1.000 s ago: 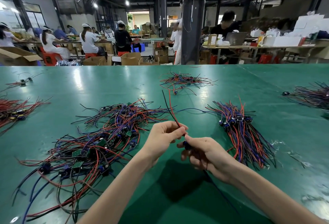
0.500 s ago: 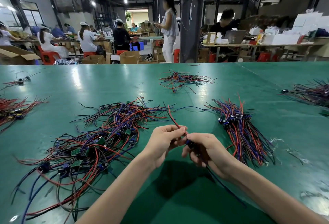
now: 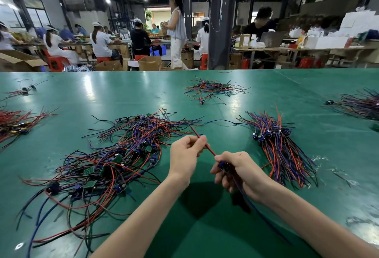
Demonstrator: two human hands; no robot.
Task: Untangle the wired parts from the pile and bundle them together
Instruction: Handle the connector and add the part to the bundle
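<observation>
At a green table on the workshop floor, a person is drawing one wired part out straight. The hands are now pulling apart where half a second ago they were almost touching. The left hand is pinching the part's red wire between thumb and curled fingers, and less of the wire's free end is showing past the fingertips than before. The right hand is gripping the part's small blue body, fingers closed round it, while a dark blue lead is trailing away under the wrist. The part is being held above the table, between the tangled pile on the left and the sorted bundle on the right, both lying as before. Beyond the table, a standing person is moving further left of the pillar.
</observation>
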